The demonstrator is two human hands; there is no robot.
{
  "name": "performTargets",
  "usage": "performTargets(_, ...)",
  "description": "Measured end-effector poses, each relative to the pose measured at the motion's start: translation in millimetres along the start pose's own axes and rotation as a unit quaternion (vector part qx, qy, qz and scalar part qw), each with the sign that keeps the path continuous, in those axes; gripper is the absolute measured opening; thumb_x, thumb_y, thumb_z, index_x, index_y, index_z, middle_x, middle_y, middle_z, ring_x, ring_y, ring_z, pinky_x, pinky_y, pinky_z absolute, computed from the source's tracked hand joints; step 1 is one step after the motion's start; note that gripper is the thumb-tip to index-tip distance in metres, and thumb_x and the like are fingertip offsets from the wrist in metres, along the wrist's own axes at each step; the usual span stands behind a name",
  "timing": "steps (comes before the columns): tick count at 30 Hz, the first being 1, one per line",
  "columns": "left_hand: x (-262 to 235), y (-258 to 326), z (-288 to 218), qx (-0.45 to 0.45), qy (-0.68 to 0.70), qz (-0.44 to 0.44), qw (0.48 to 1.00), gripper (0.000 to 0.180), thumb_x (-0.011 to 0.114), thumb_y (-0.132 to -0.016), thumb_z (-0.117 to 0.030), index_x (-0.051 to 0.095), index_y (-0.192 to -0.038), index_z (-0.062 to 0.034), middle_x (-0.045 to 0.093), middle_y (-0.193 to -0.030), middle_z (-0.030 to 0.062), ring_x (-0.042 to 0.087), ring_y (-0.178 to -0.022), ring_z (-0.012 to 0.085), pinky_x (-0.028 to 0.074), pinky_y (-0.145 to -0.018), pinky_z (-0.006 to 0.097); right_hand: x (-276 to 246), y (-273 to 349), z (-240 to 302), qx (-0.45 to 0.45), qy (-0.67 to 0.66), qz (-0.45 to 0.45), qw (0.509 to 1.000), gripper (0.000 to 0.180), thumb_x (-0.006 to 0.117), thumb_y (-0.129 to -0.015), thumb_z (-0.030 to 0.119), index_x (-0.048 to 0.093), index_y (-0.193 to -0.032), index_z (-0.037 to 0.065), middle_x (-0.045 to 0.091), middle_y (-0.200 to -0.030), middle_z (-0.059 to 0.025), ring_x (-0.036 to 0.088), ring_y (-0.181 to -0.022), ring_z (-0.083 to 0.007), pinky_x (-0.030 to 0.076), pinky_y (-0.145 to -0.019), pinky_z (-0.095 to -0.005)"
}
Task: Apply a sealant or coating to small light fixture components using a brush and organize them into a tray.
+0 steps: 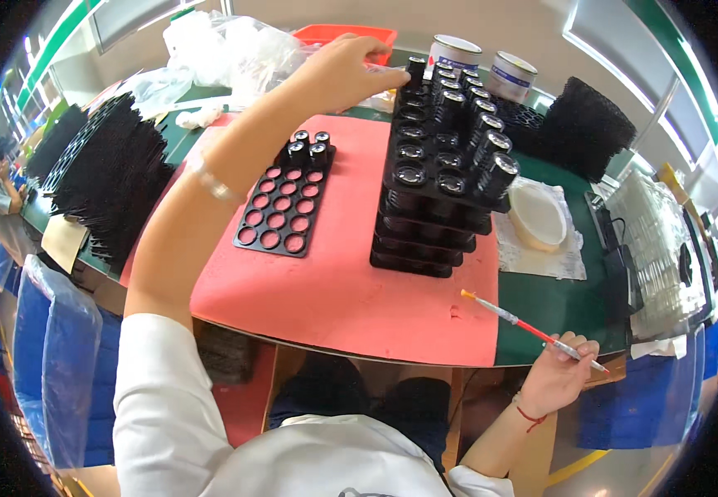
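Observation:
My left hand (357, 70) reaches far forward, its fingertips at a black cylinder (415, 69) on the back left corner of a stack of black trays (425, 207); part of the grip is hidden. More black cylinders with shiny, silvery tops (491, 124) stand in the upper tray, mostly along its right and back. Left of the stack, a single black tray with round holes (269, 219) lies flat, with several cylinders (318, 151) at its far end. My right hand (559, 369), near the front edge, is closed around a slim red-and-white pen-like stick (525, 325) with an orange tip.
A pink mat (334, 290) covers the middle of the green table (554, 319). Stacked black trays stand at left (110, 182) and back right (587, 124). A shallow pale dish (538, 217) sits on paper. Two tins (511, 76), plastic bags (226, 50) and an orange bin (318, 33) are behind.

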State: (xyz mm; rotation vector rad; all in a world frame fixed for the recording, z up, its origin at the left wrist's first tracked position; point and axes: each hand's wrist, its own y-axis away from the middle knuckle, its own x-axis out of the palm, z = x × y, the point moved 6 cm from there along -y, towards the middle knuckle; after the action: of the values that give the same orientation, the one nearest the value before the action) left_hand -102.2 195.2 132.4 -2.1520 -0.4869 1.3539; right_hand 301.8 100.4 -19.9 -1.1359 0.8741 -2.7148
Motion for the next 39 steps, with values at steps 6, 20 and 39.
performTargets(6, 28.7, -29.6, 15.9, -0.012, 0.104, 0.001, 0.994, 0.049, 0.069, -0.067, -0.038, 0.062, -0.094, 0.0018, 0.063, -0.088, 0.0166, 0.060, -0.084, 0.0270, 0.045, -0.077, 0.034, 1.4, -5.8, -3.2, 0.038, -0.032, 0.006, 0.999, 0.018, 0.048, -0.088, 0.023, 0.043, -0.081, 0.007, 0.042, -0.067, -0.0030, 0.037, -0.062, -0.0140, 0.033, -0.062, -0.0288)
performTargets(20, -4.2, 153.3, -141.1, 0.362, 0.145, 0.075, 0.918, 0.035, 0.071, -0.061, -0.007, 0.061, -0.095, -0.0066, 0.058, -0.085, 0.0055, 0.059, -0.078, 0.0200, 0.049, -0.067, 0.031, -11.2, -52.3, 28.7, -0.156, 0.492, -0.033, 0.856, 0.017, 0.044, -0.091, 0.012, 0.053, -0.089, -0.002, 0.055, -0.083, -0.0074, 0.055, -0.074, -0.0124, 0.044, -0.070, -0.0231)
performTargets(39, 55.0, 190.8, -76.5, -0.176, 0.450, 0.310, 0.819, 0.034, 0.073, -0.071, -0.018, 0.060, -0.092, 0.0052, 0.064, -0.081, 0.0088, 0.060, -0.073, 0.0101, 0.051, -0.071, 0.025, -16.1, -30.3, 15.0, -0.036, -0.032, -0.022, 0.999, 0.015, 0.045, -0.091, 0.020, 0.050, -0.092, 0.005, 0.048, -0.076, -0.0032, 0.041, -0.068, -0.0122, 0.034, -0.069, -0.0267)
